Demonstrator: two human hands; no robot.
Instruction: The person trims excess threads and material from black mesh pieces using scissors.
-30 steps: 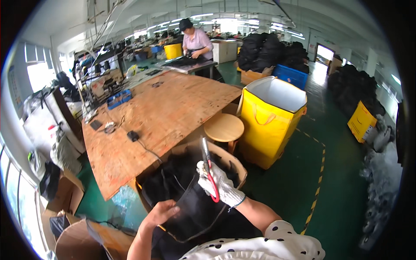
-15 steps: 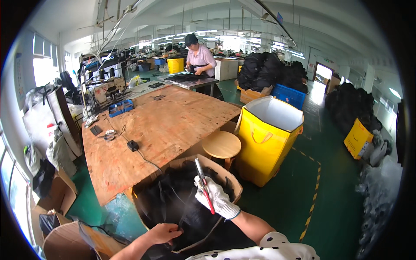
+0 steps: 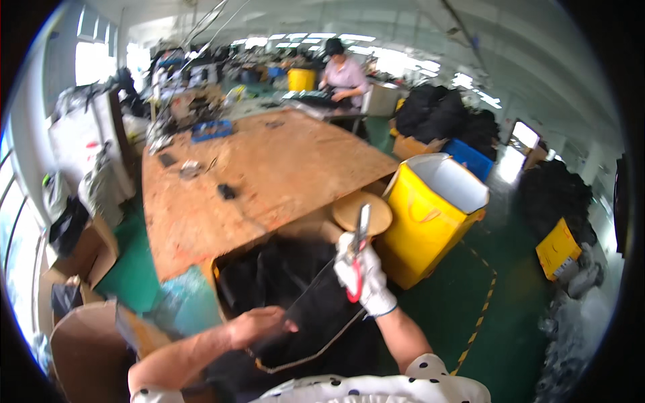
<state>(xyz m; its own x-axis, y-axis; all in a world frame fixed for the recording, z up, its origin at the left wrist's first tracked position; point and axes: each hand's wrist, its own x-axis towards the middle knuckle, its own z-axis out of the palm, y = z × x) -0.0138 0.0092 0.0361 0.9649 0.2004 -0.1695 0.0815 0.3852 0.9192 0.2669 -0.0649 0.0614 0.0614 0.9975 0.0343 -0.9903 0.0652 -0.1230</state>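
My right hand (image 3: 371, 281), in a white knitted glove, grips scissors (image 3: 363, 220) with red handles, blades pointing up and away. Bare and closed, my left hand (image 3: 261, 326) is lower and to the left, pinching a thin black strap (image 3: 310, 290). The strap runs slantwise up toward my gloved hand; whether that hand holds its far end I cannot tell. Beneath both hands, black fabric pieces (image 3: 259, 272) fill a cardboard box in front of me. A pale cord or edge (image 3: 306, 366) curves across the dark cloth near my body.
A wooden table (image 3: 269, 168) stands ahead, with a blue tray (image 3: 211, 130) and a small black box (image 3: 226, 192). Right of my hands are a round stool (image 3: 356, 208) and a tall yellow bag (image 3: 423, 221). Another person (image 3: 345, 77) works beyond the table. An open carton (image 3: 91, 342) stands left.
My right hand has moved right and slightly up with the scissors. My left hand has risen a little, and the strap now stretches between the hands. The view has shifted and blurred.
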